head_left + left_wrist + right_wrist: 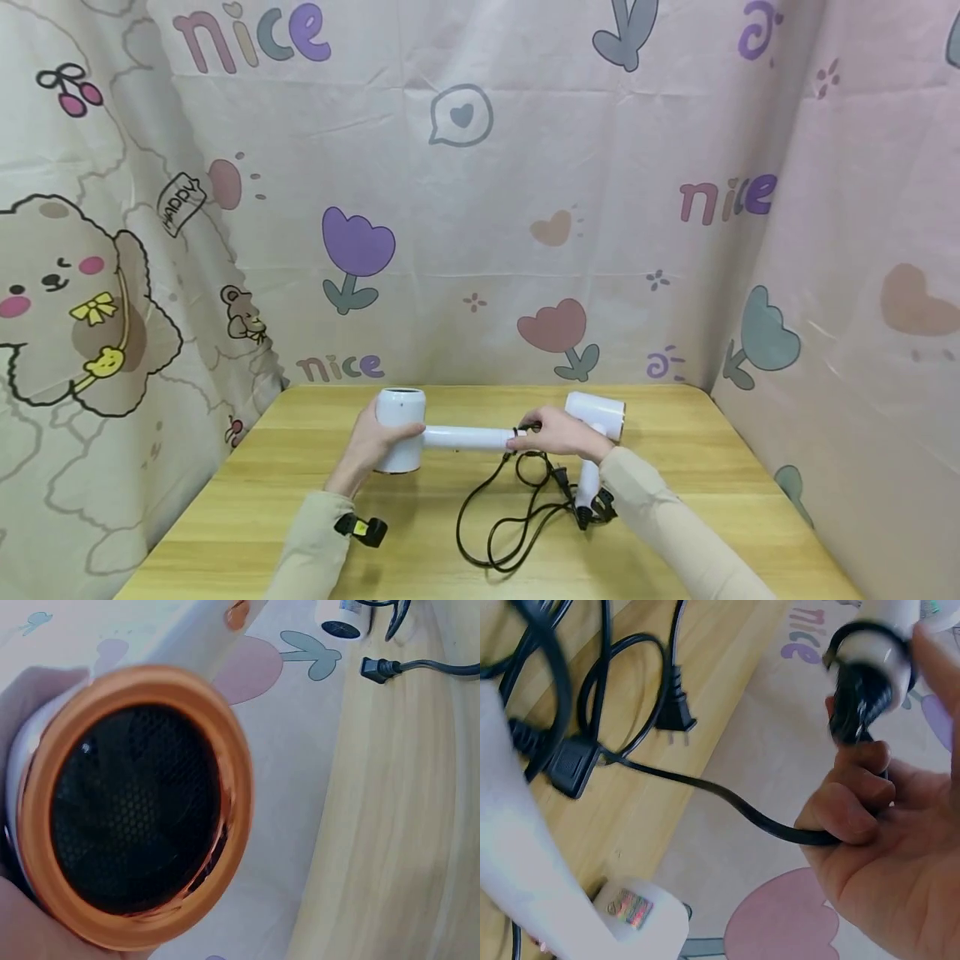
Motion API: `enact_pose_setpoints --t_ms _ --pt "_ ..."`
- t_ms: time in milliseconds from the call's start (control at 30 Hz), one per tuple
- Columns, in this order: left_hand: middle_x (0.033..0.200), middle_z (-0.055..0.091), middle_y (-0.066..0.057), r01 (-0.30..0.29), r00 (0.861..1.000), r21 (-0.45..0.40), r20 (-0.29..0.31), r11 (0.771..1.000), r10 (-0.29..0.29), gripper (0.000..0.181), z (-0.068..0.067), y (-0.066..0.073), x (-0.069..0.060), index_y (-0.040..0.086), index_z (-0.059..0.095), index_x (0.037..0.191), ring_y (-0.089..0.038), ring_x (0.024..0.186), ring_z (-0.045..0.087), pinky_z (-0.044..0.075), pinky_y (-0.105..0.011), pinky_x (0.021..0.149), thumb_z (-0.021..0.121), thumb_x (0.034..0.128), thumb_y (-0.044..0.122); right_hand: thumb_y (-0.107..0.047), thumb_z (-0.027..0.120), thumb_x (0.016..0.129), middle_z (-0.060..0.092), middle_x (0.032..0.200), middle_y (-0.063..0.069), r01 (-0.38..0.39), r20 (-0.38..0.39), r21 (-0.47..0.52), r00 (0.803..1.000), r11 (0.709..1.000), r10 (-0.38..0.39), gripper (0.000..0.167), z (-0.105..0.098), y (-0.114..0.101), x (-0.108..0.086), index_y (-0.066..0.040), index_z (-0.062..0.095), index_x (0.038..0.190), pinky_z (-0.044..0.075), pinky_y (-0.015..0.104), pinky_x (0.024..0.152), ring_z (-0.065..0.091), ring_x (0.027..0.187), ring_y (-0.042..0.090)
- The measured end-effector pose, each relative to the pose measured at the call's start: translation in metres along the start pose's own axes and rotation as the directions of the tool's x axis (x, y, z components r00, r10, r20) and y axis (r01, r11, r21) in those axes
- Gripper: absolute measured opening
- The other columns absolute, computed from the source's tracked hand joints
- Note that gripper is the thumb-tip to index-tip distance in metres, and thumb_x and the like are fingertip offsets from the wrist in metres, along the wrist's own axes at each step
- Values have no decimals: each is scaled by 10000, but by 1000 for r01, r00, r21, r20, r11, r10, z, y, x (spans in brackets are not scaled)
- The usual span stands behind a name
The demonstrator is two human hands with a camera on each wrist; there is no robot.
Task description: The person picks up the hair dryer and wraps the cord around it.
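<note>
The left hand (367, 439) gripped 1 white hair dryer (401, 442) while the right hand (557, 432) held its black cord (739, 805), which probably wanted gentle, even tension.

Table (712, 450): light wood grain, straight far edge. Directly on it, right of centre:
Dryer (588, 408), one, white; lying down, barrel toward the far side, handle toward the near side.
Cord (460, 537): black, in loose, overlapping loops, mostly left of the handle, gathered also at its end.
Plug (673, 711), one, black, two-pronged; beside the handle.
Block (574, 766), one, black, squarish; near the handle, among cord loops.
</note>
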State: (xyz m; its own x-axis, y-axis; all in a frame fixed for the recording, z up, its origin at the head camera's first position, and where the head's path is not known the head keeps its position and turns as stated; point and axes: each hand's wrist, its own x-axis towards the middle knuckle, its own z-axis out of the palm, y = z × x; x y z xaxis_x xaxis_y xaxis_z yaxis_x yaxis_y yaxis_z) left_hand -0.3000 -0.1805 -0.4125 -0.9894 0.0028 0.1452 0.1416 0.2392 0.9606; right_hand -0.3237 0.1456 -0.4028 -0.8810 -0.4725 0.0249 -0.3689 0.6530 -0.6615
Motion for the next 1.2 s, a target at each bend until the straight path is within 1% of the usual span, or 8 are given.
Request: enact_pose_setpoints --t_ms 167,300,533,667,800,967,1100,1200 --pt "1154 562 -195 44 999 -35 -27 998 -45 699 2 6 -2 87 418 1371 -251 889 635 607 -402 675 798 805 244 -343 719 882 676 862 -40 58 -1 -12 998 998 -58 216 1 -6 1 -148 718 973 498 313 717 572 784 116" --pt "1204 536 -199 77 996 -61 -36 995 -79 761 7 5 -3 108 383 1416 -268 920 630 608 -412 670 800 804 284 -275 708 895 660 862 -16 46 -11 24 999 999 -46 224 2 -5 2 -108 716 1045 477 301 680 553 762 129" --pt "1157 552 -165 9 995 -80 -100 997 -17 727 10 -7 3 137 449 1363 -251 941 606 601 -387 703 834 763 284 -195 676 893 677 889 42 0 -76 154 997 988 12 294 0 -10 1 -25 694 1132 487 287 621 595 727 178" --pt "1137 558 -170 -28 992 -95 -122 995 16 702 13 -5 2 125 462 1342 -249 934 605 596 -388 723 836 761 245 -142 664 831 598 747 7 -24 -172 135 984 991 48 286 2 -12 2 -70 720 1102 381 226 500 432 576 109" --pt "1117 563 -180 -54 988 -109 -152 993 37 695 16 -3 2 114 468 1324 -255 922 608 597 -392 724 844 751 226 -111 630 823 514 664 -19 -15 -290 55 957 998 30 298 7 -15 2 -95 726 1104 321 204 479 359 528 92" --pt "1102 575 -165 -60 975 -114 -221 992 33 668 19 -3 2 106 488 1304 -245 909 610 600 -390 720 843 747 207 -79 606 887 553 708 0 67 -432 -117 895 991 -112 220 17 -21 0 -66 725 1071 325 201 481 371 533 86" --pt "1099 575 -146 -67 963 -132 -267 989 30 660 23 -3 1 96 491 1304 -231 906 611 598 -383 725 839 753 200 -52 648 894 564 706 7 133 -533 -330 791 935 -301 120 27 -24 0 -41 730 981 355 179 489 403 571 64" --pt "1110 568 -149 -77 958 -142 -284 987 34 688 25 -2 0 81 474 1327 -232 918 607 596 -386 731 838 757 207 -46 675 886 541 689 -19 137 -580 -425 718 895 -385 139 32 -23 1 -23 739 1008 346 162 472 390 563 46"
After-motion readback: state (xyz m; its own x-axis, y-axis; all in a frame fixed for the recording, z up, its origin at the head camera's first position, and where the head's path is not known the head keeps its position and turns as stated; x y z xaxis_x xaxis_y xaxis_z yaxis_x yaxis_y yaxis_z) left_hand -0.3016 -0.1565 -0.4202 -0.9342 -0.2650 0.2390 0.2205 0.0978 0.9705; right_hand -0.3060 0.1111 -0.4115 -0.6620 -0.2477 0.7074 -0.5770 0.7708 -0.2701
